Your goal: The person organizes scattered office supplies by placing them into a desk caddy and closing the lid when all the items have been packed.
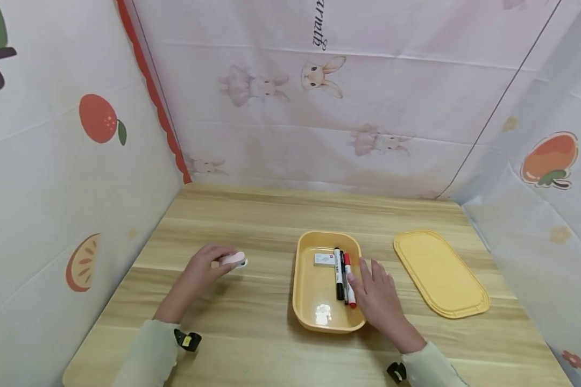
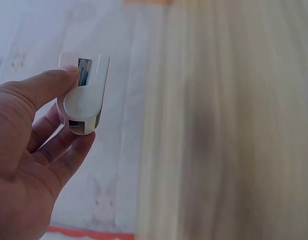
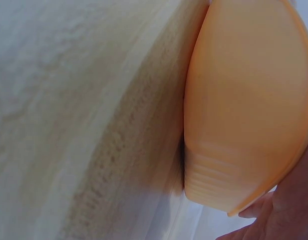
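Two pale sleeves come in from the near edge of the wooden worktop (image 1: 252, 333), each with a small black wrist camera. On the left, the left hand (image 1: 200, 269) holds a small pink-and-white correction tape (image 1: 233, 260) pinched in its grip; the left wrist view shows the thumb (image 2: 41, 87) pressed on the upper side and the fingers (image 2: 64, 150) curled beneath, so the grip is clamped on the little case, which sticks out beyond the fingertips just above the worktop. Well to the right of that grip sits a yellow tray (image 1: 302, 301), and the right hand (image 1: 375, 298) lies at its right wall with fingers straight and relaxed, the grip apart and holding nothing; the fingertips reach over the tray's rim, next to a red marker (image 1: 349, 282). Just left of that marker, further from the right hand, lies a black marker (image 1: 338, 274), the two side by side and touching, both running lengthwise along the tray. Beyond them, toward the tray's far left corner, lies a small white eraser (image 1: 324, 259). To the right of the right hand, apart from the tray, a yellow lid (image 1: 440, 274) lies flat on the worktop. The right wrist view shows the tray's outer wall (image 3: 243, 110) close up against the wood grain, with the edge of the hand at the corner
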The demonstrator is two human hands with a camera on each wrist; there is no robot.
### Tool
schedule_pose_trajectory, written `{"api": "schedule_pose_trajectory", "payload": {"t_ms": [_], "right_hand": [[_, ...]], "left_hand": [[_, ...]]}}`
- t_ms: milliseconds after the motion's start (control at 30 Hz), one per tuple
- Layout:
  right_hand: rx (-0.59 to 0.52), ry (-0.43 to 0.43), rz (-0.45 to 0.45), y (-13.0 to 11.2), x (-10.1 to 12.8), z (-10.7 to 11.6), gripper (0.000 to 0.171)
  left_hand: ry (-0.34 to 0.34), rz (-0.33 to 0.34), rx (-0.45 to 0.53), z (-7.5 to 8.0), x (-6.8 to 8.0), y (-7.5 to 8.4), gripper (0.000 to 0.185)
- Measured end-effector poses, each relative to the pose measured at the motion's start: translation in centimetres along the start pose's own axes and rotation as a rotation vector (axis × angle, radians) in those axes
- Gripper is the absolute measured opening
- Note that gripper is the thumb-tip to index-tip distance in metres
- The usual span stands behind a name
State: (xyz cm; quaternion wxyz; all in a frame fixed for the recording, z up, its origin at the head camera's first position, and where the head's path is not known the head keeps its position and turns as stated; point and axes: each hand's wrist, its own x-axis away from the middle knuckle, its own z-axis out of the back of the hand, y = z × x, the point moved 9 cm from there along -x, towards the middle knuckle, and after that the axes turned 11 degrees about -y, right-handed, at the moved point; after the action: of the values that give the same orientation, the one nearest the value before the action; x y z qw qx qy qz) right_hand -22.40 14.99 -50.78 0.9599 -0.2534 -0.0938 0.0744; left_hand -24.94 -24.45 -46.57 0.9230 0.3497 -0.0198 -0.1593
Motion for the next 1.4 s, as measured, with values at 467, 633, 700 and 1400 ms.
{"api": "schedule_pose_trajectory", "payload": {"t_ms": [467, 633, 700, 1400], "right_hand": [[0.011, 0.002, -0.009, 0.3, -0.1, -0.1, 0.076], [0.014, 0.009, -0.006, 0.3, 0.0, -0.1, 0.076], [0.016, 0.011, -0.006, 0.3, 0.0, 0.0, 0.077], [0.001, -0.022, -0.022, 0.5, -0.2, -0.2, 0.079]], "left_hand": [[-0.053, -0.152, 0.041, -3.0, -4.5, 7.6, 0.028], [-0.046, -0.179, 0.075, -3.9, -5.9, 9.9, 0.026], [-0.049, -0.179, 0.075, -4.5, -6.3, 10.5, 0.026], [-0.252, -0.162, 0.018, -13.0, -10.3, 14.2, 0.023]]}}
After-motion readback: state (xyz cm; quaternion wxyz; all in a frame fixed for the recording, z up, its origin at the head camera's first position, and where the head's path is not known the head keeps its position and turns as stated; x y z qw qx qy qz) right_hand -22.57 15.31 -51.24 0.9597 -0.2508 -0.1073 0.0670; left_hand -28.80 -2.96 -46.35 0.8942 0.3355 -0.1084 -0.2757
